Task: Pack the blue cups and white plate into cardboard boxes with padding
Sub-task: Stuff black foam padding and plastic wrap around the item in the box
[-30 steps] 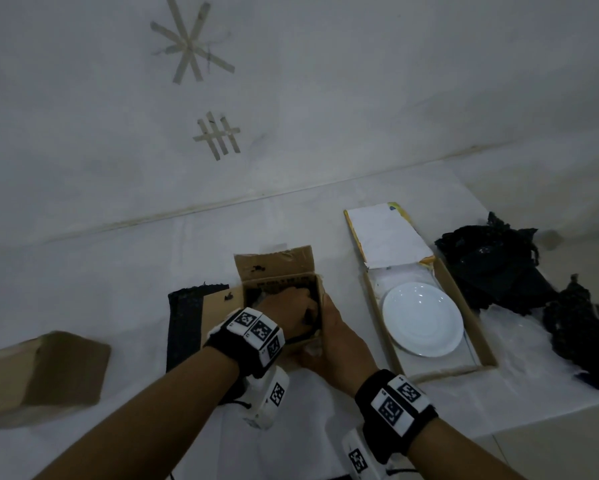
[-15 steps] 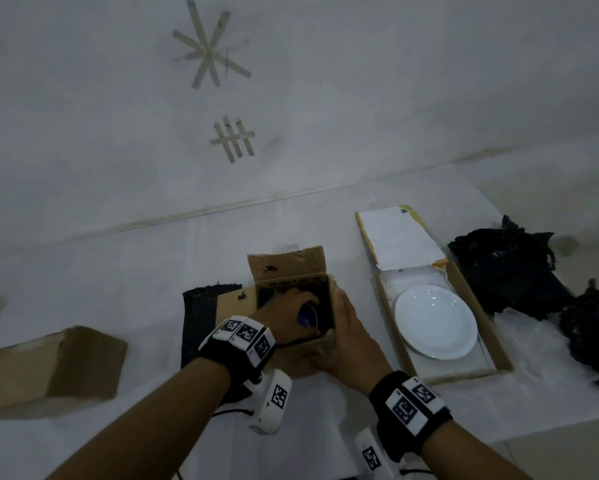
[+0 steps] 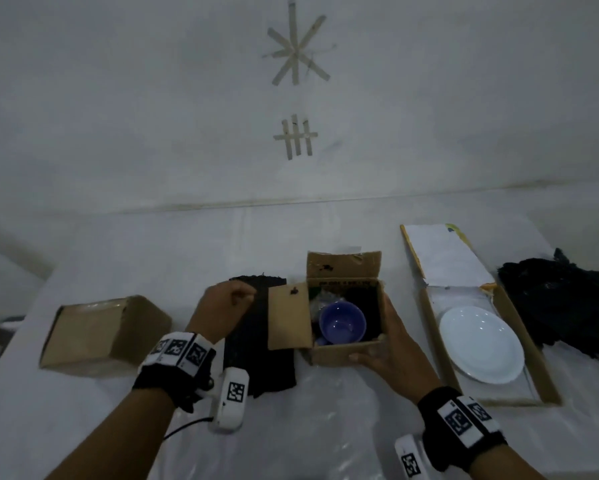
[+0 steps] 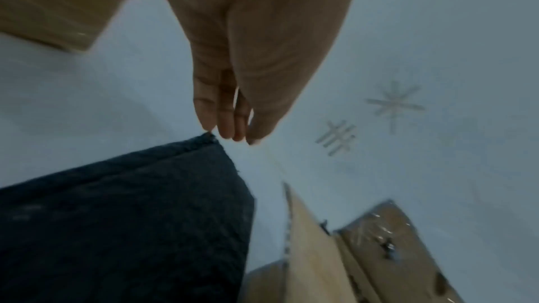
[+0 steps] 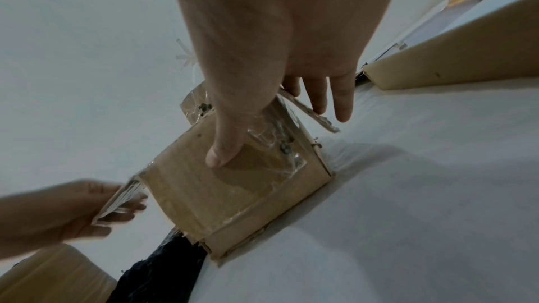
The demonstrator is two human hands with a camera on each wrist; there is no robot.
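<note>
- Far left on the table point(image 3: 83, 427) there's a closed cardboard box point(image 3: 104, 332). It sits well apart from the action and has no part in this step, I'd say.
- The left hand point(image 3: 222, 311) hovers over the far end of the black padding sheet point(image 3: 260, 341) lying flat beside the open box. In the left wrist view its fingers point(image 4: 224, 123) hang pressed together with nothing in them, tips right at the sheet's corner.
- If the step is getting padding over the cup, I'd pinch that far corner and lift the sheet clear of the box's side flap point(image 3: 289, 317), which overlaps its right edge, so it doesn't drag the flap shut.
- The small open box point(image 3: 346, 353) holds a blue cup point(image 3: 342, 323) upright, mouth up, with dark padding along its right side. There may be a second blue piece tucked below it, can't tell for sure.
- The right hand point(image 3: 391, 344) braces the box: thumb flat on the near wall, the other fingers point(image 5: 341, 100) spread along the right wall, pinching nothing. I'd leave it there so the light box doesn't skate on the plastic sheeting.
- Further right, the white plate point(image 3: 481, 344) lies in the flat box point(image 3: 547, 396), lid open, with a heap of black padding point(image 3: 561, 303) just beside it.
- Writing: a dark printed line on the small box's back rim, too blurry to read. The wristbands carry square coded markers, no brand visible.
</note>
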